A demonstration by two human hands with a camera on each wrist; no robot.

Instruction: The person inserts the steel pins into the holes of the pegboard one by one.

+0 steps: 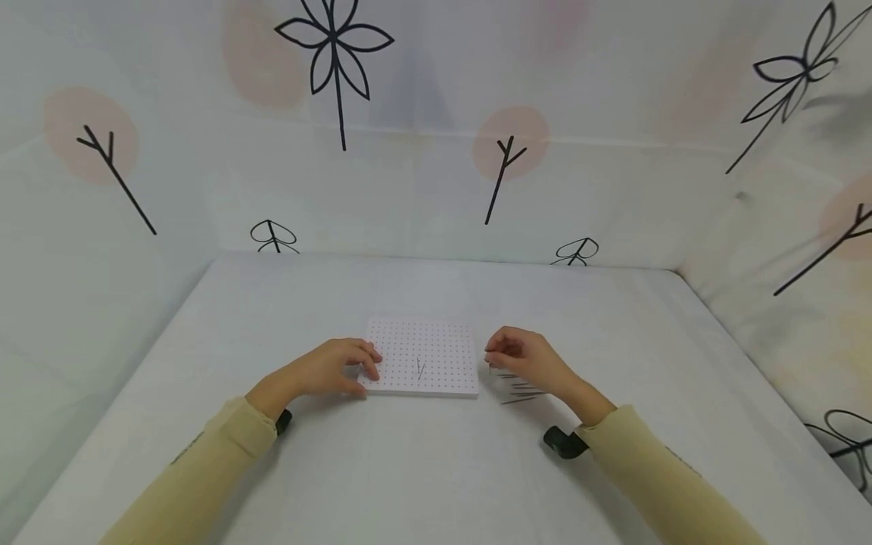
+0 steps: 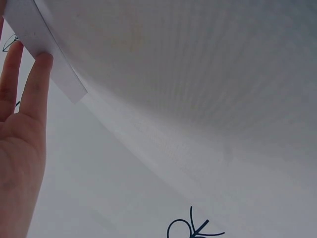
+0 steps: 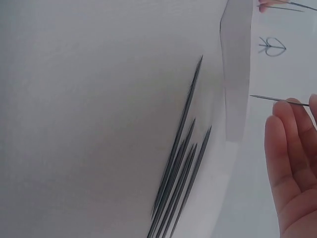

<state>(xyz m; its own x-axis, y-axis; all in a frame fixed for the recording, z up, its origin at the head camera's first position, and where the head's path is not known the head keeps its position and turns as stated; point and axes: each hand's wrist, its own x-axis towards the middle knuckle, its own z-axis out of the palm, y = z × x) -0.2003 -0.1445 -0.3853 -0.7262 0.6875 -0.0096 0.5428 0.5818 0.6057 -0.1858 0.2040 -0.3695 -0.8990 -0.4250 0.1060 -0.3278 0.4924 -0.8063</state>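
Note:
A white board [image 1: 424,344] with a grid of small holes lies on the table, and two thin metal pins [image 1: 420,369] stand up from it, leaning differently. My left hand [image 1: 334,367] rests at the board's left edge, its fingertips touching it; in the left wrist view, nearly straight fingers meet the board's side [image 2: 49,54]. Just right of the board, my right hand [image 1: 527,359] pinches one slender pointed pin [image 3: 265,97] between thumb and fingers. Below that hand lie several dark double-pointed pins [image 3: 178,144], roughly side by side.
White cloth covers the table [image 1: 422,469]. A patterned fabric wall [image 1: 422,189] rises behind it and on both sides. Black wrist devices [image 1: 564,443] show beneath the sleeves.

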